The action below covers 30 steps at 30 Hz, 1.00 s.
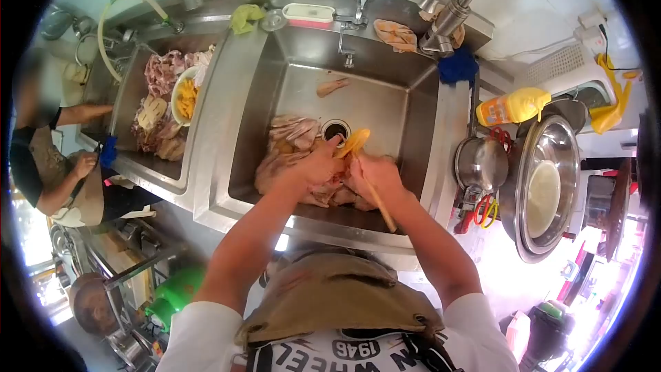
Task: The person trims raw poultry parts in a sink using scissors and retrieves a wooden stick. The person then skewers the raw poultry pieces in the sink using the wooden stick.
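Observation:
My left hand [322, 167] is closed on a raw poultry piece over the heap of raw poultry [279, 158] in the middle sink. A yellow piece, perhaps a foot [356, 142], sticks up between my two hands. Beside it, my right hand [377, 176] is closed round a tan wooden-looking handle [380, 203], which points down toward the sink's front edge. The working end of this handle is hidden by my fingers and the meat. Just beyond my hands is the round drain [336, 130]. A single poultry leg [332, 87] lies farther back on the sink floor.
At left, a co-worker [58, 158] stands by a second sink with cut meat [165, 69] and a white bowl [178, 111] of yellow pieces. A faucet [451, 21] rises at the back right. Steel basins [520, 193], a pot [480, 164] and a yellow bottle [513, 107] stand right.

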Tool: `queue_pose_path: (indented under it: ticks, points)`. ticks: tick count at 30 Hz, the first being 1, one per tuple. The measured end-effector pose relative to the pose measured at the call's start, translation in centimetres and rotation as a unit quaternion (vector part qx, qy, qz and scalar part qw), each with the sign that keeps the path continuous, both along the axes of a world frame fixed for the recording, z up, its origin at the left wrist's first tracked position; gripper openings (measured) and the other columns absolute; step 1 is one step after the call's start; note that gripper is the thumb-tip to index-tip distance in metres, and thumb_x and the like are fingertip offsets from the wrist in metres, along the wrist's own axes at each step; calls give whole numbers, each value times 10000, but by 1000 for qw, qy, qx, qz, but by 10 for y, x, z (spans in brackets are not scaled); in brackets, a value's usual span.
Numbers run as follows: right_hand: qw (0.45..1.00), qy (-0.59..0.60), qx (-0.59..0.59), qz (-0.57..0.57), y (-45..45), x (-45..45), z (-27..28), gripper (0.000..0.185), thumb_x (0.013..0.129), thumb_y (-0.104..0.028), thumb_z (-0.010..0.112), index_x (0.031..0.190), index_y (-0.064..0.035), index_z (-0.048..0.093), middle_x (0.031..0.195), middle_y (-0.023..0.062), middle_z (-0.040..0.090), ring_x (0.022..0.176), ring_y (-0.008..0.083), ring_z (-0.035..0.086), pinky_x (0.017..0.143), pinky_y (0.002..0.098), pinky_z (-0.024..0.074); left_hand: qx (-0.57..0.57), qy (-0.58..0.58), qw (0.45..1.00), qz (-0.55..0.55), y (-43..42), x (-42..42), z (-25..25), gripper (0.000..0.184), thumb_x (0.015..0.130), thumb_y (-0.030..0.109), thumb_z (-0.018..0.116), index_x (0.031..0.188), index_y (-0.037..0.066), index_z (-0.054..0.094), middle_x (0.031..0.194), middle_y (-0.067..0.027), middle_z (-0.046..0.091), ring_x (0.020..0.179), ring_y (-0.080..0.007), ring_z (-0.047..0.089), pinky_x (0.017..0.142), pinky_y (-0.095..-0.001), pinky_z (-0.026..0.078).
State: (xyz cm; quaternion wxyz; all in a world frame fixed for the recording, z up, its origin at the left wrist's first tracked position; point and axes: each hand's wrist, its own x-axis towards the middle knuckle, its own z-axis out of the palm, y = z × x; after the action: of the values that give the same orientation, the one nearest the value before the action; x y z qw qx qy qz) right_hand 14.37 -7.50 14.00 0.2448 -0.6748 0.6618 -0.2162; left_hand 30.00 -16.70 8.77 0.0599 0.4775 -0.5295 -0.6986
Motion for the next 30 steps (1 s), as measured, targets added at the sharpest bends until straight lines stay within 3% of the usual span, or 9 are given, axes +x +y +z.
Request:
queue_pose_path:
  ticks: [4,6,8,9,12,14,16,18,30]
  points:
    - [1000,16,-17,-14,-2,2,-5,234,917,-201,501,773,-24,550,671,205,583,600,404,583,607,478,475,95,37,995,8,-13,-4,30,606,846,31,542,1413,25,330,907,-97,586,657,-161,539,517,-298,423]
    - [999,0,4,-45,-7,-9,-7,230,925,-192,499,777,-23,546,667,210,570,599,408,571,610,468,467,57,69,996,-18,-10,-10,23,571,831,11,540,1376,22,370,880,-93,589,645,-156,537,522,-300,424]
    - [988,-123,-63,-75,-8,-15,-2,216,925,-167,525,765,-21,513,662,202,543,586,409,547,566,440,456,-140,92,984,-66,-6,-5,16,511,808,-16,543,1303,10,422,862,-89,589,636,-152,537,526,-294,427]
    - [992,-104,-32,-63,-1,-13,7,206,916,-179,525,776,-28,520,681,197,565,604,396,570,559,448,467,-240,92,963,-77,-3,-2,13,482,796,-29,545,1267,4,448,852,-88,589,632,-151,537,527,-291,429]
    - [996,-79,-21,-31,7,-10,31,188,896,-176,540,770,-39,517,689,185,579,612,368,591,524,445,470,89,56,992,74,-18,-13,30,429,773,-41,560,1196,-9,488,877,-92,591,684,-155,554,565,-283,450]
    - [989,-103,-99,-26,14,-8,37,218,892,-122,571,714,-30,483,630,175,520,553,362,542,484,411,430,-212,110,970,-37,-15,0,-2,410,765,-52,550,1168,-7,493,881,-93,584,700,-159,558,587,-282,457]
    - [989,-102,-102,-16,22,-9,38,216,876,-111,582,698,-36,486,627,163,528,550,348,549,479,411,435,-208,142,968,-22,-9,-6,13,398,756,-64,540,1147,-6,496,888,-96,577,713,-164,560,605,-281,461]
    - [991,-90,-99,-3,24,-10,42,213,865,-107,586,685,-41,492,624,151,537,547,336,559,475,409,443,89,130,980,124,-8,-16,42,392,746,-77,529,1131,-7,494,897,-99,569,721,-170,559,618,-280,461]
    - [995,-4,-35,96,21,-14,60,245,849,-190,563,652,-46,544,594,117,579,530,301,590,467,412,460,146,184,965,113,-1,-12,42,445,697,-69,463,1136,-5,491,877,-95,563,685,-164,525,571,-276,418]
